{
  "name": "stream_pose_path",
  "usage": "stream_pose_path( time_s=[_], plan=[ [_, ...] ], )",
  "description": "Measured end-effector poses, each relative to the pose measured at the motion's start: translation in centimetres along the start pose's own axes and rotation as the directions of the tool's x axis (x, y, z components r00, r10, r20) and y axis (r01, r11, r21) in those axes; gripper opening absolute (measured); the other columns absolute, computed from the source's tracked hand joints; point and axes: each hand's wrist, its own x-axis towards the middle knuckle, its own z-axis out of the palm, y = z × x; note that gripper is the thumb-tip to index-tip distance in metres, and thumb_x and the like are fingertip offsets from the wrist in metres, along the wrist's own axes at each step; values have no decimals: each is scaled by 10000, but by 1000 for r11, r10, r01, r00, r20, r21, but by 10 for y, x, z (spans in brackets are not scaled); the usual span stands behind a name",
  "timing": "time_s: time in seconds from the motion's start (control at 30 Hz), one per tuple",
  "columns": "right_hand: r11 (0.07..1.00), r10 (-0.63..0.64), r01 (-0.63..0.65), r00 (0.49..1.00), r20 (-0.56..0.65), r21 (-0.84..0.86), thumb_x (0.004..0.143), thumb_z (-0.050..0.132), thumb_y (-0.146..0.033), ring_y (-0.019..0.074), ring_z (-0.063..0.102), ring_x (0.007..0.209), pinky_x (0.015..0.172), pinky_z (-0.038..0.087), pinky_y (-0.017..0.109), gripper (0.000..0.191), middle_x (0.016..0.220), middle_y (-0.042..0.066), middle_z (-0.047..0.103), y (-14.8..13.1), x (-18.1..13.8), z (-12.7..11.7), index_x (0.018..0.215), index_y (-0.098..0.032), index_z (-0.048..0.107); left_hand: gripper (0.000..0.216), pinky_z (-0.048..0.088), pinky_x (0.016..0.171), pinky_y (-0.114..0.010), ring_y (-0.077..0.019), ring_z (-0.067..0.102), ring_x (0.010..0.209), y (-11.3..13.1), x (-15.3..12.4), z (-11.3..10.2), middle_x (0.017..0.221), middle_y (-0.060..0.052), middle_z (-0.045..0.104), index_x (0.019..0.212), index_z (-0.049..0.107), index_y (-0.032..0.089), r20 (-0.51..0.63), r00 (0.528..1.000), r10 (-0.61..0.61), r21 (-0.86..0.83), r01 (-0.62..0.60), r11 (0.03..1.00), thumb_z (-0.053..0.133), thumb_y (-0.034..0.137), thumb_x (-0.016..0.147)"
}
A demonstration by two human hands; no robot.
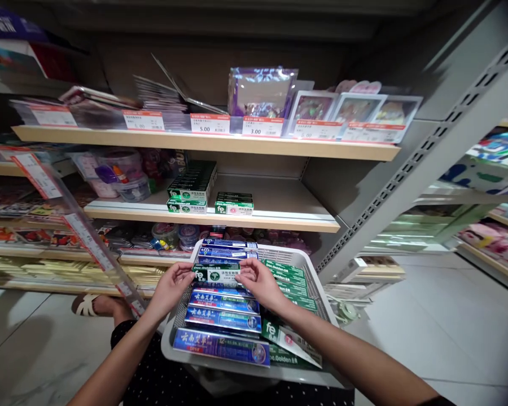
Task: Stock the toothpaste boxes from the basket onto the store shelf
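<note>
Both my hands hold one green-and-white toothpaste box (217, 274) by its ends, level above a grey plastic basket (317, 293) resting on my lap. My left hand (169, 288) pinches the box's left end; my right hand (259, 282) pinches the right end. Inside the basket, several blue toothpaste boxes (223, 319) lie stacked on the left and green Doc.Golden boxes (288, 277) on the right.
Straight ahead, a shelf (279, 217) carries two low stacks of green toothpaste boxes (233, 204) and a taller row (192, 186). The shelf above (203, 141) has price tags and packets. A clear price rail (88, 237) slants at the left. Tiled floor (427, 316) spreads to the right.
</note>
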Motion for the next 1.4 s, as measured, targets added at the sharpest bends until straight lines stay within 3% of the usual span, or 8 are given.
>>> stream_pose_path(
  time_s=[0.1, 0.3, 0.4, 0.53, 0.67, 1.13, 1.3, 1.4],
  plan=[
    [990, -135, 133, 990, -42, -49, 746, 711, -302, 168, 632, 923, 842, 543, 311, 311, 971, 38, 614, -31, 48, 19, 1000, -212, 554, 448, 528, 906, -384, -215, 666, 944, 26, 37, -18, 962, -70, 684, 982, 600, 193, -146, 980, 132, 33, -128, 991, 738, 481, 668],
    [921, -380, 354, 907, -183, -159, 743, 675, -246, 156, 637, 887, 796, 545, 277, 275, 946, 38, 631, -93, 151, 62, 981, -180, 555, 426, 516, 914, -382, -206, 661, 921, 91, 125, -56, 949, -73, 676, 989, 591, 157, -333, 870, 363, 101, -349, 931, 735, 385, 659],
    [902, -406, 343, 880, -247, -262, 733, 675, -232, 150, 624, 806, 761, 534, 287, 227, 891, 16, 626, -105, 184, 76, 922, -189, 556, 371, 518, 904, -386, -205, 665, 910, 102, 159, -66, 926, -69, 677, 967, 589, 155, -384, 840, 383, 150, -352, 924, 720, 318, 660],
    [870, -371, 214, 878, -302, -444, 724, 666, -181, 164, 598, 794, 781, 505, 307, 145, 865, 23, 604, -105, 202, 85, 813, -192, 551, 311, 527, 878, -379, -205, 674, 871, 93, 186, -70, 883, -64, 674, 927, 583, 157, -435, 835, 337, 186, -283, 941, 700, 255, 656],
    [847, -333, 136, 890, -313, -514, 745, 646, -156, 173, 588, 808, 802, 489, 310, 132, 906, 52, 590, -102, 207, 88, 842, -181, 560, 307, 535, 855, -357, -198, 677, 851, 83, 196, -70, 865, -52, 670, 935, 581, 167, -441, 826, 350, 232, -272, 934, 698, 260, 666],
    [810, -338, 109, 890, -307, -576, 767, 633, -158, 198, 594, 880, 848, 487, 343, 117, 926, 77, 602, -101, 212, 86, 856, -178, 560, 261, 543, 884, -371, -209, 689, 904, 87, 188, -59, 941, -91, 679, 969, 552, 163, -440, 826, 352, 322, -220, 921, 667, 224, 743],
    [885, -291, 156, 920, -260, -438, 728, 685, -168, 171, 627, 846, 834, 513, 338, 191, 878, 25, 641, -107, 204, 76, 857, -195, 547, 380, 513, 944, -372, -216, 648, 1043, 85, 182, -59, 1069, -117, 643, 1115, 516, 153, -396, 833, 386, 324, -267, 908, 651, 224, 768],
    [917, -330, 282, 934, -139, -282, 725, 709, -219, 138, 643, 803, 777, 533, 296, 244, 888, 8, 654, -108, 176, 43, 909, -196, 550, 525, 449, 1024, -398, -234, 563, 1178, 85, 161, -54, 1224, -133, 577, 1254, 467, 165, -373, 758, 535, 437, -366, 822, 661, 233, 771]
  ],
)
